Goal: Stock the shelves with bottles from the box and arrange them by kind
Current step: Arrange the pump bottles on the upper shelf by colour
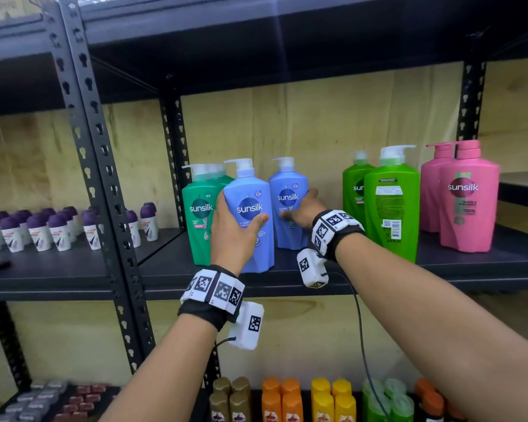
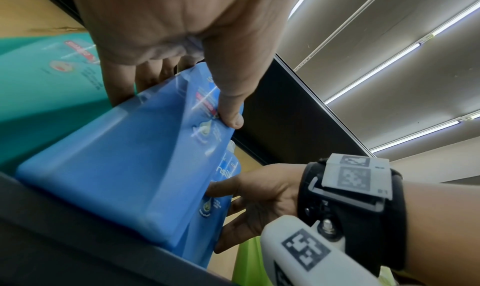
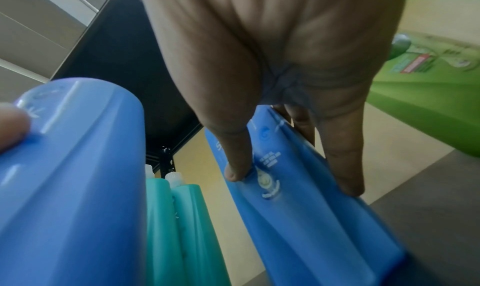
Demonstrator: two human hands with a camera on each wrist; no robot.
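Two blue pump bottles gripped on the middle shelf (image 1: pixel 378 278), one per hand.

Left hand (image 1: pixel 232 229) wrapped around front blue bottle (image 1: pixel 250 220), thumb across label; right hand (image 1: pixel 302 208) clasping rear blue bottle (image 1: pixel 288 205), thumb in front, fingers behind. Standing between teal bottles (image 1: pixel 198 214) and green bottles (image 1: pixel 390 205). Rigid glossy plastic, flat-faced, ribbed sides; probably full, heavy, slick. Best held at mid-body, never by pump neck.

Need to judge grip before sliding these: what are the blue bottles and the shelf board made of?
Blue bottles: likely smooth, semi-gloss moulded plastic, with soft highlights, moulded ridges and printed labels; white pump tops look plastic too. Shelf board: dark matte surface, material unclear; slotted uprights look like painted metal.
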